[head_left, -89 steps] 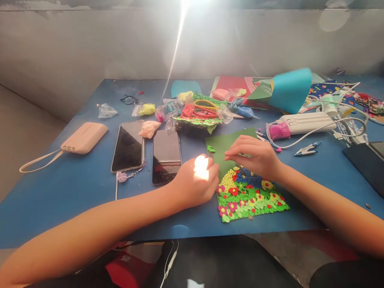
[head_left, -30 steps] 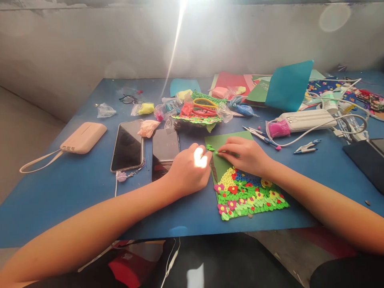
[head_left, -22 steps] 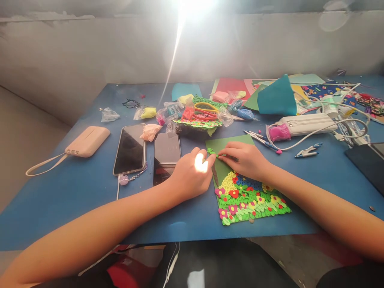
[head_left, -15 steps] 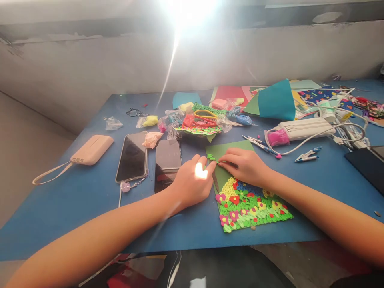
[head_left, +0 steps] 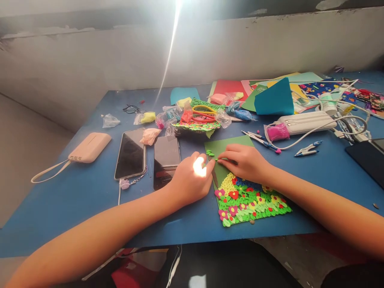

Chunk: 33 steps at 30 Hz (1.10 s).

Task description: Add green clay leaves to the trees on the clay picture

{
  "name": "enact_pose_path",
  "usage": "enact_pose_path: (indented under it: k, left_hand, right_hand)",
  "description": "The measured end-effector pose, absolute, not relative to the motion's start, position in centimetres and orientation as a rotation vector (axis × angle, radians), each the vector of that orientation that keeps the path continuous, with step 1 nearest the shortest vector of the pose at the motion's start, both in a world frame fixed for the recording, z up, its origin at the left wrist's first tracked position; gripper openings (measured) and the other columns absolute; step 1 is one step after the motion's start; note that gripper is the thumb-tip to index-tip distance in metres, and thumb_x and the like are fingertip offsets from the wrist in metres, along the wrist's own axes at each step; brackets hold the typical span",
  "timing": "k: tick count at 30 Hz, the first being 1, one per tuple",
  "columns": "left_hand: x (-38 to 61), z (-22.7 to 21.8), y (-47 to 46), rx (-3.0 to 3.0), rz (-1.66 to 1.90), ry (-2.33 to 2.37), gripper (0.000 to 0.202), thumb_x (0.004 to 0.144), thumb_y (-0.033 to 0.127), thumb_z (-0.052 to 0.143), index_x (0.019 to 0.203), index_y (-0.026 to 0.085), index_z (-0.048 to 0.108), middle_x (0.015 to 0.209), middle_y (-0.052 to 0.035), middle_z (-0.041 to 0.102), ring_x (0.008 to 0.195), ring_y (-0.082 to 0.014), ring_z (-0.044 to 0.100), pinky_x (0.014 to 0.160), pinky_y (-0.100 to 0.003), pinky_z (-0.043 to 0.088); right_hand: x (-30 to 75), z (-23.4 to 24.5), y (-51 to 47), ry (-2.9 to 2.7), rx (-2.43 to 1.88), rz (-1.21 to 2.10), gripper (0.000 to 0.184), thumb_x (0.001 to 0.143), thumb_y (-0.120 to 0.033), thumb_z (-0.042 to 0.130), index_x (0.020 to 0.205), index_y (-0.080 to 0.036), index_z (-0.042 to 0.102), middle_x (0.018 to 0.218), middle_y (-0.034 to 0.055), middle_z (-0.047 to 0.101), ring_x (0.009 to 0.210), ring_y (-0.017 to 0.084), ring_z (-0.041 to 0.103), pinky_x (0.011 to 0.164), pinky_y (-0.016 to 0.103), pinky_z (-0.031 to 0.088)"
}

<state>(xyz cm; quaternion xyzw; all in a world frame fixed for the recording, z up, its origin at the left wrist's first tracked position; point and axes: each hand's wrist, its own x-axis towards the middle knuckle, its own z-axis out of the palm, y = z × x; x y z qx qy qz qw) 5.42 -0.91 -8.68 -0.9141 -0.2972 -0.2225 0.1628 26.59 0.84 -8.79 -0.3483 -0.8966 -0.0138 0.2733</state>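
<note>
A dark green card [head_left: 220,173] lies on the blue table, its lower part covered with small clay flowers and leaves [head_left: 255,204] in yellow, red, pink, blue and green. Several bright green clay leaves [head_left: 210,153] sit near its upper left, above a brown strip like a trunk. My right hand [head_left: 247,162] rests over the card, thumb and fingers pinched at a small green clay leaf [head_left: 216,159]. Facing it at the card's left edge is my left hand [head_left: 192,176], fingers curled with their tips close to that leaf; what they hold, if anything, is hidden.
Two phones [head_left: 130,154] and a pink power bank [head_left: 90,147] lie left. Behind the card are scissors [head_left: 204,114] and bagged clay [head_left: 148,117]. To the right are a compass [head_left: 261,141], a white power bank [head_left: 306,125], cables and a folded teal sheet [head_left: 274,98].
The view has tilted slightly, so everything sits a little higher in the picture. Both hands stay at nearly the same spot on the card, with only slight finger movement.
</note>
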Motion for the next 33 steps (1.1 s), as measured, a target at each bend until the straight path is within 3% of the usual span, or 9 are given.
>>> enact_pose_path:
  k: [33]
  left_hand:
    - [5.46,-8.75,-0.98,-2.611,-0.584,-0.841,0.031,0.086,0.013,0.045,0.107,0.011,0.068,0.074,-0.0103,0.058,0.066,-0.0220,0.047,0.051,-0.031,0.039]
  right_hand:
    - [27.19,-7.91,1.15,-2.575,-0.766,-0.160,0.027,0.096,-0.017,0.044,0.087,-0.016,0.070,0.069,0.0028,0.062,0.064,0.014,0.052,0.059,0.026,0.039]
